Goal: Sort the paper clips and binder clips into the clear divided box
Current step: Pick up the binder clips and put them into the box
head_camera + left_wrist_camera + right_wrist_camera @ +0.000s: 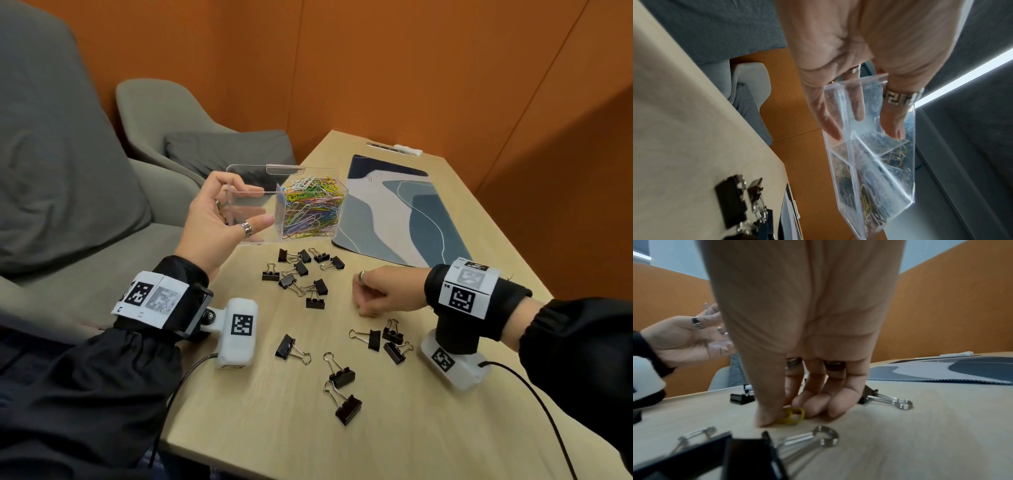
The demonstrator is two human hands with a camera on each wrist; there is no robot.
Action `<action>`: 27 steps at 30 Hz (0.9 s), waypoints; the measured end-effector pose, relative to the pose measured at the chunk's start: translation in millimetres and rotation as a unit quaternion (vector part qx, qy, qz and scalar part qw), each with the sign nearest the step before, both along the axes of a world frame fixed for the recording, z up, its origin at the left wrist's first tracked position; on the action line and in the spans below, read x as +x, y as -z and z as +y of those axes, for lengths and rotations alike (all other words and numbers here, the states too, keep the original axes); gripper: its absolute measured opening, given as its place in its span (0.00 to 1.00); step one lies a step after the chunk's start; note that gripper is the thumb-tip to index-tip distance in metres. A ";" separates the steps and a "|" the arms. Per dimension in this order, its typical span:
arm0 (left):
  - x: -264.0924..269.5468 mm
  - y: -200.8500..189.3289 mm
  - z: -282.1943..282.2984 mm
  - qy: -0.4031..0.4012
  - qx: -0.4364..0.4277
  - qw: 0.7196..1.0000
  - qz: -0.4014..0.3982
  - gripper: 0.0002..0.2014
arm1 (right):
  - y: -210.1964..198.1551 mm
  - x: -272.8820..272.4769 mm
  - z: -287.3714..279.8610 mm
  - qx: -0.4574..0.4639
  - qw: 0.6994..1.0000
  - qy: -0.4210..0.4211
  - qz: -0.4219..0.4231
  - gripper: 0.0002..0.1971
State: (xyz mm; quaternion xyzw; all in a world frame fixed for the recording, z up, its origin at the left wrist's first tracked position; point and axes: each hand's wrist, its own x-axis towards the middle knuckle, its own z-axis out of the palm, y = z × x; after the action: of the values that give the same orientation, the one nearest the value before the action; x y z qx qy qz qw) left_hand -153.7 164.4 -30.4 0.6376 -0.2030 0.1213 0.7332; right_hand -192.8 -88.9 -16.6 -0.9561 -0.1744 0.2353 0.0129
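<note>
My left hand [226, 219] grips the clear divided box [253, 202] by its empty end and holds it above the table's left edge. Its far compartment is full of coloured paper clips [311, 205]. In the left wrist view the fingers [857, 107] lie along the box wall [908, 162]. My right hand [370, 294] rests fingertips-down on the table, pinching a yellow paper clip [793, 416] against the surface. Black binder clips lie scattered: one cluster [301, 274] left of the right hand, several more [342, 373] nearer me.
A blue and white patterned mat [400, 212] covers the table's far right part. Grey armchairs [68, 171] stand left of the wooden table [274, 428]. Orange walls close in behind and to the right. Cables run from both wrist cameras.
</note>
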 end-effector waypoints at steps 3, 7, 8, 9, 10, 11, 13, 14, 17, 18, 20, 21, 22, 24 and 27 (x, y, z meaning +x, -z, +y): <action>1.6 0.8 -0.7 -0.002 0.001 1.000 0.003 0.20 | -3.1 4.7 12.0 0.035 0.998 -0.017 -0.055 0.20; 2.9 1.7 0.0 -0.001 -0.005 1.000 0.002 0.21 | -5.3 9.2 23.4 -0.066 0.993 -0.073 -0.062 0.30; 2.9 1.9 0.4 -0.002 -0.005 1.000 0.002 0.21 | -7.7 10.0 21.2 -0.078 0.993 -0.067 -0.059 0.29; 3.0 1.7 0.7 -0.003 -0.004 1.000 0.002 0.21 | -11.5 10.4 18.8 -0.081 0.994 -0.053 -0.059 0.28; 2.9 1.6 0.5 -0.003 -0.001 1.000 0.001 0.21 | -15.3 10.9 16.8 -0.073 0.995 -0.037 -0.065 0.28; 2.6 1.1 0.3 -0.002 0.002 1.000 0.000 0.21 | -18.2 11.7 15.9 -0.060 0.995 -0.023 -0.074 0.27; 2.3 0.6 -0.5 0.000 0.006 1.000 -0.001 0.21 | -21.3 14.7 18.7 -0.031 0.995 -0.006 -0.095 0.26; 2.1 0.6 -0.6 0.000 0.006 1.000 -0.003 0.20 | -21.3 16.9 23.3 -0.022 0.995 0.001 -0.100 0.26; 1.8 0.9 0.4 -0.004 0.000 1.000 -0.007 0.21 | -14.2 28.1 41.0 -0.045 0.995 0.005 -0.091 0.25; 2.1 1.1 0.7 -0.007 -0.002 1.000 -0.008 0.21 | -11.6 30.1 47.3 -0.065 0.994 0.006 -0.082 0.24; 3.3 0.9 1.3 -0.013 -0.012 1.000 -0.008 0.21 | -7.2 32.9 56.7 -0.110 0.992 0.005 -0.064 0.23; 4.1 0.8 1.9 -0.016 -0.017 1.000 -0.009 0.21 | -6.8 33.1 58.6 -0.128 0.990 0.003 -0.055 0.24; 4.9 0.8 2.4 -0.019 -0.021 1.000 -0.010 0.21 | -7.7 32.7 58.0 -0.134 0.990 0.003 -0.046 0.26; 6.4 1.3 3.6 -0.025 -0.020 0.999 -0.014 0.22 | -12.9 30.5 52.0 -0.107 0.994 0.006 -0.034 0.28; 7.3 1.7 4.4 -0.031 -0.016 0.999 -0.014 0.22 | -19.9 34.0 42.4 -0.087 0.995 0.024 -0.050 0.26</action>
State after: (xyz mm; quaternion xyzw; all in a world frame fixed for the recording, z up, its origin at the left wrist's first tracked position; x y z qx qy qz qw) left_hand -146.4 168.8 -32.1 0.6298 -0.1916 0.1564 0.7363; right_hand -158.8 -46.5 3.3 -0.9680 -0.1304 0.2011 -0.0738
